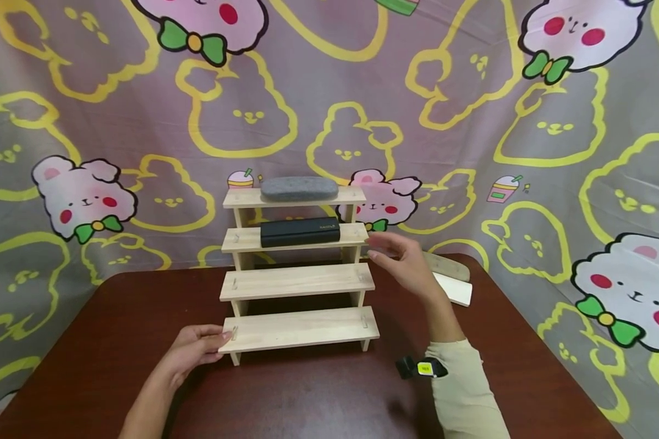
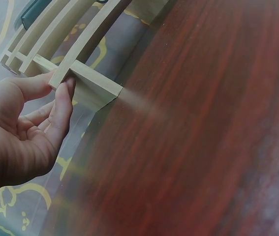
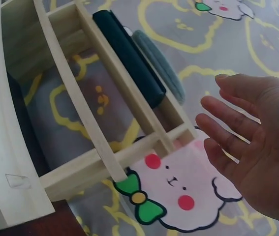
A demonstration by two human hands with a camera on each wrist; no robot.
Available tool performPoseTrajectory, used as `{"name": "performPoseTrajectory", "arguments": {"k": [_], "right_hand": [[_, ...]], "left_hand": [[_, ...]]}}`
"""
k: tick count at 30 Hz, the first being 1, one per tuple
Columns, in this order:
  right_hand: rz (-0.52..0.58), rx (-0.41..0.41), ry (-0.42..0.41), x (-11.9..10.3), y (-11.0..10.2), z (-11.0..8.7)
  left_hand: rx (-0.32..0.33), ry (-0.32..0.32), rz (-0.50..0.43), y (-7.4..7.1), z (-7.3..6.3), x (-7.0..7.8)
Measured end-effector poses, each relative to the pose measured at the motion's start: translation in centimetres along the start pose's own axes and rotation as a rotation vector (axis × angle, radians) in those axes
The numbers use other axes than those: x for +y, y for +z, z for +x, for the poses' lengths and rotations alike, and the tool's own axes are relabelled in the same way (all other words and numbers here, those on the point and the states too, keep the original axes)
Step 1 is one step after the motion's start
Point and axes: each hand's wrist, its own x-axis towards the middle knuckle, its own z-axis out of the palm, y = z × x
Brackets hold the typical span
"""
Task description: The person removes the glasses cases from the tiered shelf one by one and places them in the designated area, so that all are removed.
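Note:
A stepped wooden display rack (image 1: 302, 329) with several shelves stands on the table. My left hand (image 1: 194, 347) pinches the left end of its lowest shelf between thumb and fingers; the left wrist view shows this grip on the shelf's corner (image 2: 63, 73). My right hand (image 1: 401, 262) is beside the right end of the second shelf from the top, its fingers loosely bent and holding nothing. On that shelf lies a black glasses case (image 1: 300, 232). A grey felt-like glasses case (image 1: 299, 188) rests on the top shelf. The two lower shelves hold nothing.
Behind my right forearm, a beige case-like object (image 1: 447, 266) and a white flat box (image 1: 454, 289) lie at the table's right back. The dark brown table (image 1: 318, 396) has a patterned cloth (image 1: 357, 73) hanging behind it. A small black device (image 1: 406, 367) sits at my right sleeve.

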Motion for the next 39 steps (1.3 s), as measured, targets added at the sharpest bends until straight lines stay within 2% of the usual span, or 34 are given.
{"name": "performPoseTrajectory", "arguments": {"k": [8, 14, 19, 27, 39], "right_hand": [[0.019, -0.050, -0.019, 0.2, 1.6, 2.6], [0.034, -0.075, 0.052, 0.5, 2.6, 4.7], [0.055, -0.095, 0.067, 0.9, 3.0, 6.2], [0.117, -0.122, 0.159, 1.4, 3.8, 7.4], [-0.029, -0.194, 0.188, 0.6, 3.8, 9.1]], "left_hand": [[-0.007, -0.007, -0.002, -0.2, 0.0, 0.0], [-0.002, -0.020, 0.000, -0.2, 0.2, -0.3], [-0.008, -0.019, -0.007, -0.2, 0.2, -0.3], [-0.016, -0.020, -0.018, -0.1, 0.1, -0.1], [-0.031, -0.025, -0.024, -0.3, 0.3, -0.3]]}}
